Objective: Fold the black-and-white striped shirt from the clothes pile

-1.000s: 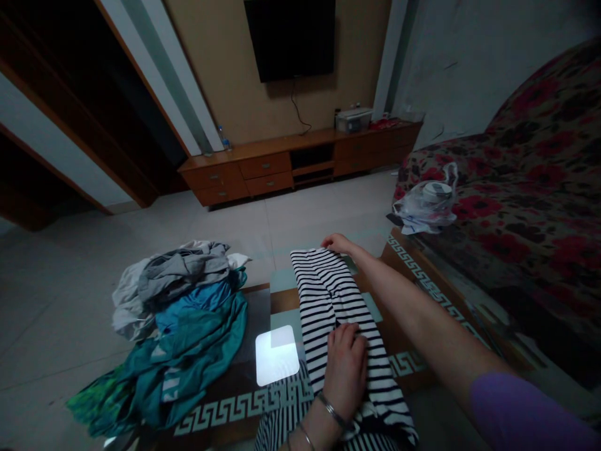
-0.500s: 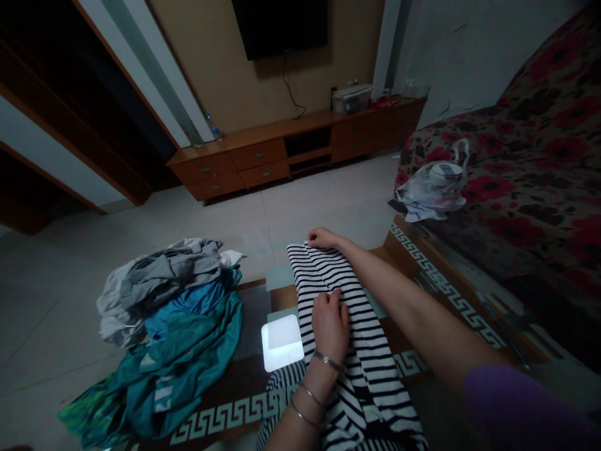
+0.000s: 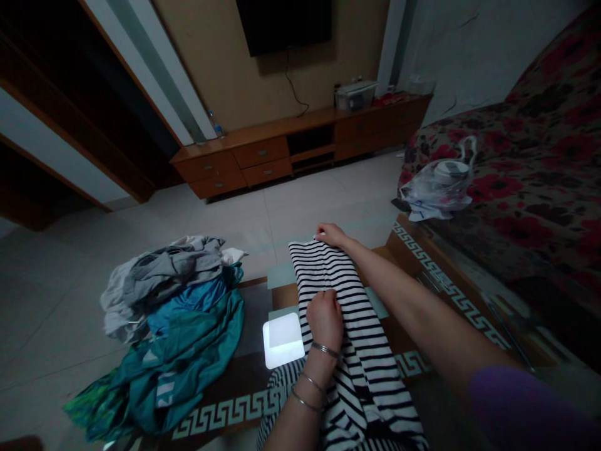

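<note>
A black-and-white striped garment (image 3: 370, 338) lies in a long folded strip over the glass-topped table (image 3: 211, 416), its near end loosely bunched. My right hand (image 3: 331, 235) holds the far edge of the cloth, thumb and fingers closed on it. Nearer to me, my left hand (image 3: 325, 319), with metal bangles on the wrist, is curled closed on the garment's middle; its fingertips are partly hidden. Left of the cloth a bright white square of reflected light shows on the glass.
A heap of clothes (image 3: 188, 351), grey, blue and teal, fills the table's left side. On the right stands a flower-patterned sofa (image 3: 511, 181) with a plastic bag (image 3: 436, 194) at its near edge. Beyond the floor is a wooden TV cabinet (image 3: 263, 153) under a wall-mounted television (image 3: 286, 25).
My right hand has shifted slightly right along the garment's far edge. The fingers of my left hand, a little apart before, have closed together on the cloth.
</note>
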### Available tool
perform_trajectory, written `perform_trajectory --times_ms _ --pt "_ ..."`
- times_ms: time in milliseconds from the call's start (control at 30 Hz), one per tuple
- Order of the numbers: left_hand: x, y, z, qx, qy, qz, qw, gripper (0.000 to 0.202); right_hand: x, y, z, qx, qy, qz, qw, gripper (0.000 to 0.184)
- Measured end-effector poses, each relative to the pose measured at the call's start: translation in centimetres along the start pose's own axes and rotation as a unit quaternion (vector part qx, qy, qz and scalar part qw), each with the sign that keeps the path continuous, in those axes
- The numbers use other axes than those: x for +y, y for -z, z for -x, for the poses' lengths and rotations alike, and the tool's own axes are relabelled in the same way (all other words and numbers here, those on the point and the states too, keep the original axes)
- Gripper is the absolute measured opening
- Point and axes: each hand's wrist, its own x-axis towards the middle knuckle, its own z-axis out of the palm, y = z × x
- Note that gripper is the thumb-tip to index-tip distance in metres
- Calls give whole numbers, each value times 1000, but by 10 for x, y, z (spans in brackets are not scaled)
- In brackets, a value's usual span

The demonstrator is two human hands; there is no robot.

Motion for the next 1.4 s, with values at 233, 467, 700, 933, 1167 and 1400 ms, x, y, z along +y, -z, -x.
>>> perform_trajectory --times_ms 233,467,700,933,1167,1400 --pt "6 7 -5 2 -99 -75 992 33 -16 -19 20 18 13 130 991 28" --pt "-12 -13 -4 -56 -232 -100 966 52 -24 -9 28 33 57 174 982 36" --pt "-19 -17 -1 -48 -236 -103 965 53 -19 11 101 76 84 118 986 41" --pt "-16 -19 1 -58 -229 -92 967 51 -3 -29 170 27 111 77 990 41" --pt "-34 25 -64 21 -107 -9 994 28 -2 22 126 27 32 -64 997 35" --pt "-65 45 -195 -23 33 -71 997 30 -10 33 39 -19 -7 51 998 28"
